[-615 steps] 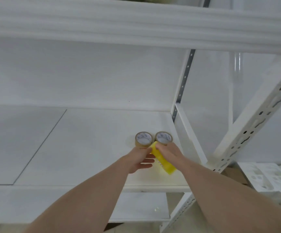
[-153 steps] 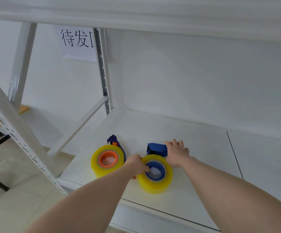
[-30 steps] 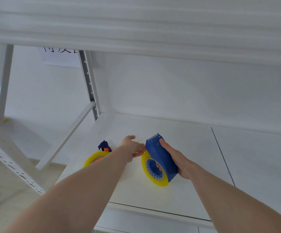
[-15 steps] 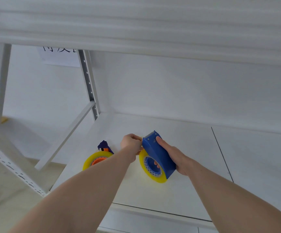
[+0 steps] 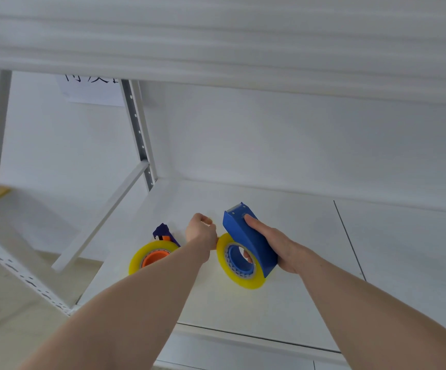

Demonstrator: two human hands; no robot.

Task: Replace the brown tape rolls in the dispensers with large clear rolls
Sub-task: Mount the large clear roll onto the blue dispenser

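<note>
blue dispenser [image 5: 248, 237], cutter end up, right hand [image 5: 278, 245]

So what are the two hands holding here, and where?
The right hand holds the blue tape dispenser by its body, thumb on top. The left hand is pinched shut beside the roll; probably the tape's end, but too small to tell.

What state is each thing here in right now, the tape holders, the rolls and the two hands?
Blue dispenser: lifted off the shelf, gripped, loaded with a roll.
Its roll: mounted on the blue hub, yellowish.
Second dispenser: lying on the shelf, untouched.
Its roll: seated on an orange hub.
Right hand: closed round the blue dispenser.
Left hand: pinched shut beside the roll; what it holds is unclear.
</note>
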